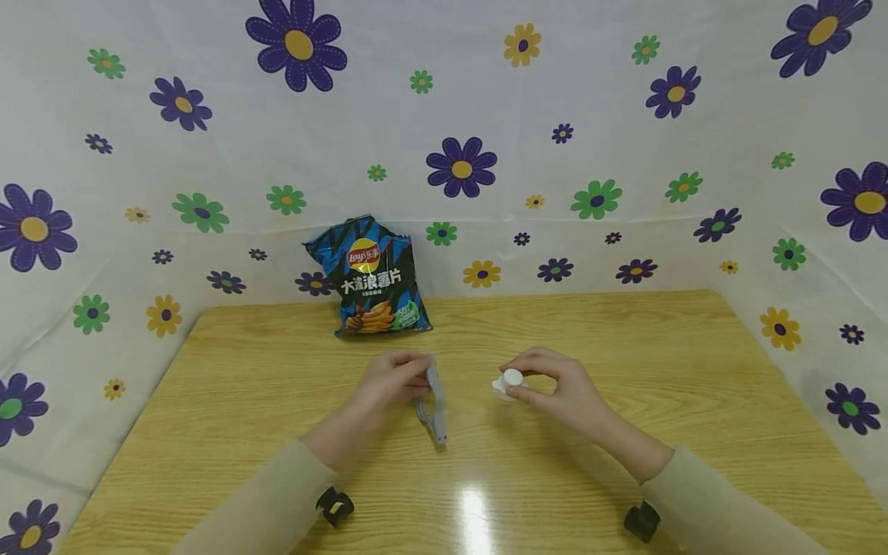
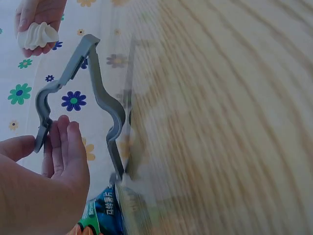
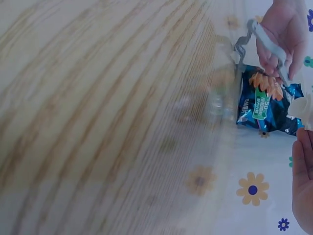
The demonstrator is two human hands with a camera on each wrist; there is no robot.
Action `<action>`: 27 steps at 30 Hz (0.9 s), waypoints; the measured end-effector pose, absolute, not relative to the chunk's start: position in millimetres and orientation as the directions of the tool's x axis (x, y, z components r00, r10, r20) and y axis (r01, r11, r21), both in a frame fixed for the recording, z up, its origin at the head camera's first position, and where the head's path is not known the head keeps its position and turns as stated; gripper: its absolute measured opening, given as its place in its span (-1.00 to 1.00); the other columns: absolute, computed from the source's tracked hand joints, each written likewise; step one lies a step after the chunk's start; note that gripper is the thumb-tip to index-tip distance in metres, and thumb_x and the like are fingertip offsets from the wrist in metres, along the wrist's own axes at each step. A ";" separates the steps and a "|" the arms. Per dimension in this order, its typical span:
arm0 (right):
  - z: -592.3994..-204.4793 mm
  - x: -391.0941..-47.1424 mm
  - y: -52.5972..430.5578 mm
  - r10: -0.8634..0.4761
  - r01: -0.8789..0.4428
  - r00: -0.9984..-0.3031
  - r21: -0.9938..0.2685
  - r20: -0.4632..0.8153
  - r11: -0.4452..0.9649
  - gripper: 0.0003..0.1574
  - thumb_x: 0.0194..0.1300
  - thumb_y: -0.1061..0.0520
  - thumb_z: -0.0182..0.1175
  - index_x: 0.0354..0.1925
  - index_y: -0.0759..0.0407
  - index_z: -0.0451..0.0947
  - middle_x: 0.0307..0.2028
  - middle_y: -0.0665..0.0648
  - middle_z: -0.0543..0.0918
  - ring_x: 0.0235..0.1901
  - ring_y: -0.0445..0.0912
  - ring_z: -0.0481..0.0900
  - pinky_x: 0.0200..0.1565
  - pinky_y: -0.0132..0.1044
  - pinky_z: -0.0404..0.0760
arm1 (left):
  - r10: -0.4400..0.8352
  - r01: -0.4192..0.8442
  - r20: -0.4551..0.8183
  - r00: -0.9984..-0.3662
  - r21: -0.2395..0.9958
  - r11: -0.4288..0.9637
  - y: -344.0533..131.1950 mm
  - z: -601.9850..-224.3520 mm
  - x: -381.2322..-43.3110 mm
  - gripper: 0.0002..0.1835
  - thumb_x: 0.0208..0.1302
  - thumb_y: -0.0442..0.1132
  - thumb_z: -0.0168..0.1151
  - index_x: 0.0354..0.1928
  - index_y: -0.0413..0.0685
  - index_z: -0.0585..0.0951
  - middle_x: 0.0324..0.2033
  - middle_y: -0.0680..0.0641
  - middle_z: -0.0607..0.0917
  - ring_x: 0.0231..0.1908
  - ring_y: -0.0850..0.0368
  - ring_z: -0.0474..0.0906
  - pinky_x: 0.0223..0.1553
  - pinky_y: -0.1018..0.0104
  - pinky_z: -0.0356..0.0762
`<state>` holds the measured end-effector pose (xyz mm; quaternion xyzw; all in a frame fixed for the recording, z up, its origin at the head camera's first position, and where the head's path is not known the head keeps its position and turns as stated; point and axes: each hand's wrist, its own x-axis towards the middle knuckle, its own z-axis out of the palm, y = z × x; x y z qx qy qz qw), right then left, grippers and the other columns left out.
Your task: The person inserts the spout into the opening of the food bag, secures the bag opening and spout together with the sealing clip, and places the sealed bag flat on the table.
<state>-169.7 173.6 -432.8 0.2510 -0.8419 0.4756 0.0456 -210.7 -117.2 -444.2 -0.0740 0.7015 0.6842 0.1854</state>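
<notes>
My left hand (image 1: pixel 388 381) pinches one arm of a grey hinged bag clip (image 1: pixel 438 428) between thumb and fingers. In the left wrist view the clip (image 2: pixel 99 88) is spread in a V, its hinge pointing away from the hand, each arm bulging in a curve midway. To the right, my right hand (image 1: pixel 565 389) grips a small white piece with a round cap-like end (image 1: pixel 513 377) between thumb and fingers. Its side (image 2: pixel 36 36) looks ribbed in the left wrist view. The two hands are apart, both over the table.
Behind the left hand a blue and black bag of potato chips (image 1: pixel 378 281) leans against the flowered cloth (image 1: pixel 499 231) at the table's back edge. The wooden table (image 1: pixel 624 339) reflects light near its front. Cloth also hangs along both sides.
</notes>
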 end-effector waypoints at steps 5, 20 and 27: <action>-434.2 -170.3 174.9 -0.374 -0.458 -0.874 -0.779 0.309 0.428 -0.70 0.34 0.24 0.47 0.04 0.10 0.79 0.00 0.07 0.80 0.02 -0.19 0.70 0.14 -0.04 0.78 | 0.139 -0.335 -0.353 -0.925 0.932 0.140 -133.7 -442.2 -209.5 -0.61 0.57 -0.24 0.24 0.22 -0.43 0.62 -0.35 0.06 0.77 -0.35 0.28 0.70 -0.20 0.40 0.76; -435.4 -171.4 177.5 -0.368 -0.449 -0.878 -0.792 0.306 0.414 -0.70 0.33 0.23 0.48 0.03 0.11 0.80 0.00 0.08 0.81 0.01 -0.19 0.71 0.12 0.02 0.78 | 0.045 -0.300 -0.320 -0.946 0.923 0.242 -198.1 -428.4 -206.4 -0.58 0.53 -0.17 0.33 0.23 -0.36 0.66 -0.14 0.12 0.82 -0.27 0.39 0.71 -0.17 0.50 0.72; -435.5 -174.0 180.6 -0.366 -0.475 -0.868 -0.779 0.336 0.410 -0.68 0.31 0.27 0.49 0.03 0.15 0.80 -0.01 0.13 0.82 -0.01 -0.15 0.73 0.09 -0.10 0.79 | -0.036 -0.270 -0.282 -0.959 0.862 0.429 -220.1 -426.8 -198.3 -0.57 0.48 -0.07 0.39 0.17 -0.26 0.73 -0.03 -0.02 0.79 -0.20 0.35 0.64 -0.16 0.48 0.67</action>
